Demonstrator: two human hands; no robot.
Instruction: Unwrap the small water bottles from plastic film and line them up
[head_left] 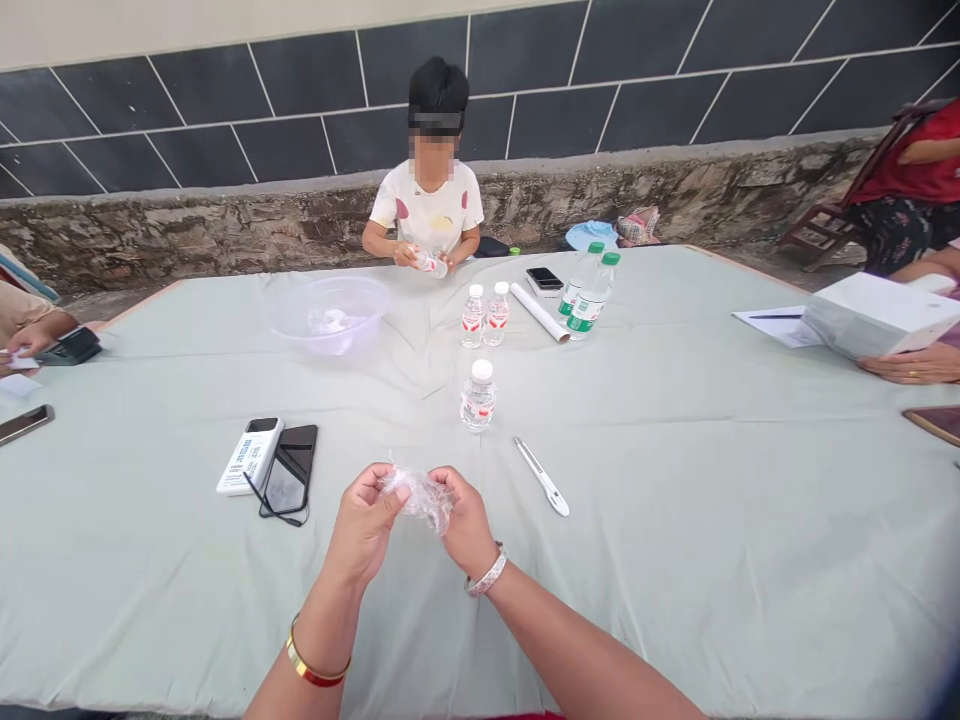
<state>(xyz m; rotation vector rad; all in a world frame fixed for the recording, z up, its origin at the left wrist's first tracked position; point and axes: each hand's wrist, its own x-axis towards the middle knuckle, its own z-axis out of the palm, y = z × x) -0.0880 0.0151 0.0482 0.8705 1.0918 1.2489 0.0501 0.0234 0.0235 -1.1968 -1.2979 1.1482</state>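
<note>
Film (422, 502), clear and crumpled, is held over the six-o'clock side of the pale tablecloth (660, 580). Left hand (364, 522) pinches its nine-o'clock end, right hand (466, 530) its three-o'clock end, probably because such thin plastic bunches if gripped from one side. Utility knife (543, 480) lies at three o'clock, perhaps for easy reach. White-capped water bottle (478, 402) stands upright at one o'clock, apparently leaving the fingers room. Plastic basin (367, 318) at eleven o'clock contains more clear plastic, seemingly so it cannot blow about.
</note>
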